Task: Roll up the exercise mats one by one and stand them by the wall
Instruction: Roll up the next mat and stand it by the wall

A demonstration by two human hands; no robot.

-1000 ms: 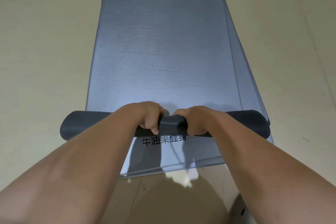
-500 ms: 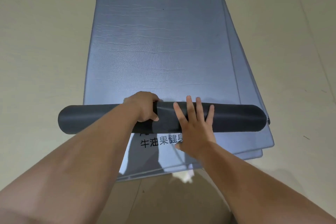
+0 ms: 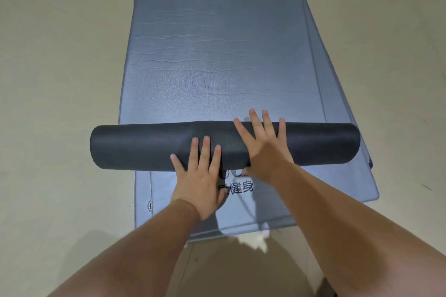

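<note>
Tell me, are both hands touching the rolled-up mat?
Touching. Head view: left hand and right hand press flat, fingers straight, on the rolled mat.

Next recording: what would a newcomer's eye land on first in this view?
The dark roll lies crosswise in the middle, with the left hand and right hand pressed flat on it. Beyond it, the rest of the grey mat stretches away over the pale floor. Nearer the camera, a second mat underneath shows printed characters.
</note>
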